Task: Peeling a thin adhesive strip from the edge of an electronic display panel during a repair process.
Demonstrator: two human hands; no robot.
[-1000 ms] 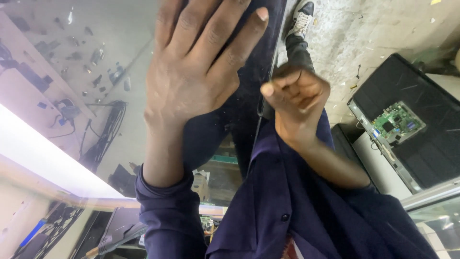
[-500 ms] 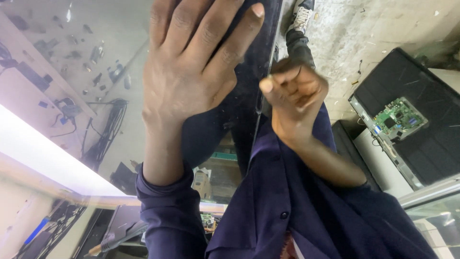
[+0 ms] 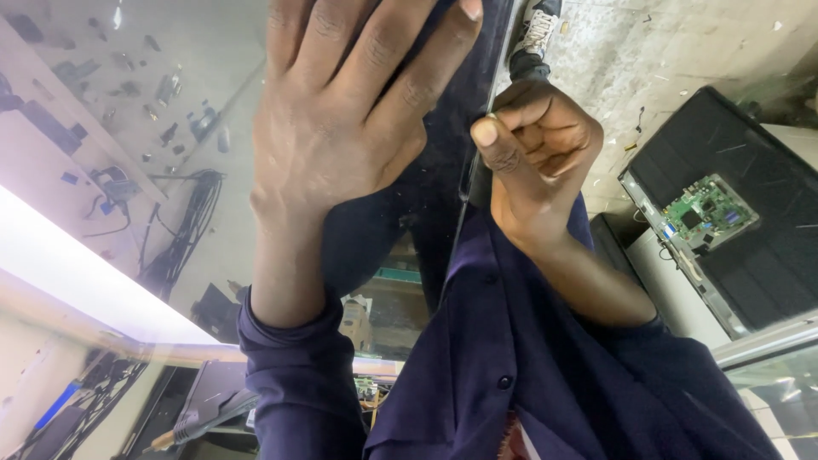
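A: Nearest the camera, what shows?

B: A dark blue shirt [image 3: 545, 383] with its sleeves, low in the view, just below the glossy glass panel [image 3: 128, 128].

A: And the left hand?

B: The left hand [image 3: 341, 128] lies flat on the glass panel, fingers [image 3: 400, 68] spread wide and straight, gripping nothing, palm pressed to the surface near the panel's right edge.

A: The right one?

B: The right hand [image 3: 532, 158] sits at that same right edge of the panel, fingers curled into a near fist with the thumb on top. It seems to pinch the thin dark edge [image 3: 477, 145], though I cannot tell for certain what is inside the curl.

A: Where is the panel itself?

B: It fills the left of the view, tilted, mirroring cables and clutter.

A: Farther off?

B: Right of the panel, on the concrete floor [image 3: 648, 51], lies a black screen back [image 3: 750, 187] with a green circuit board [image 3: 707, 213]. Beyond the panel's top edge, a sneaker [image 3: 537, 30].
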